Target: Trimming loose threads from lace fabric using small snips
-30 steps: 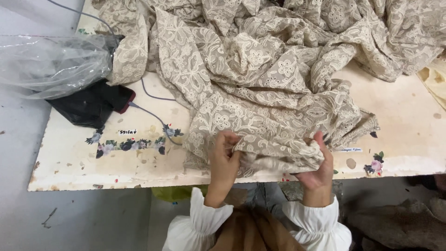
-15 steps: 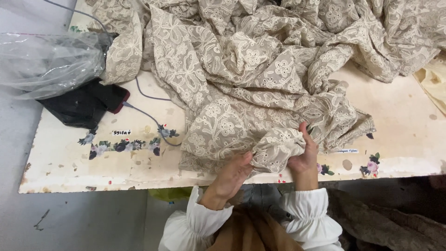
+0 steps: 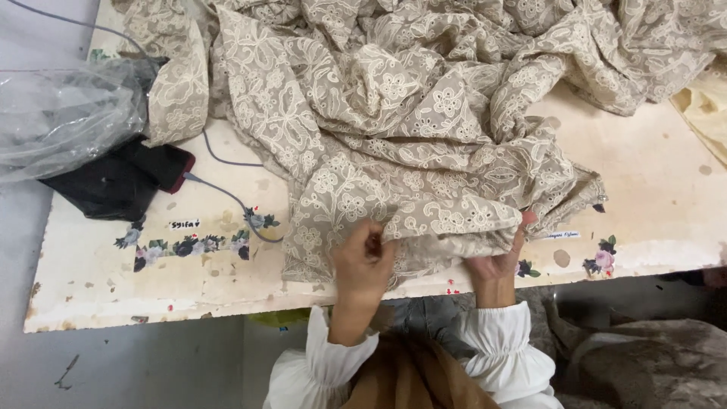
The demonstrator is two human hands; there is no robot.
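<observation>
One big lace cloth (image 3: 394, 113) lies in a crumpled heap on my table (image 3: 666, 204). It is beige with cream flowers and leaves sewn all over it. My left hand (image 3: 363, 261) pinches its near edge, and my right hand (image 3: 500, 261) grips the same folded edge from below, right at the table's front. One clear plastic bag (image 3: 64, 117) sits at the far left; I cannot tell what is inside. One black pouch (image 3: 106, 185) lies beside it, touching one dark red phone (image 3: 168, 164) with one grey cable (image 3: 227, 193).
</observation>
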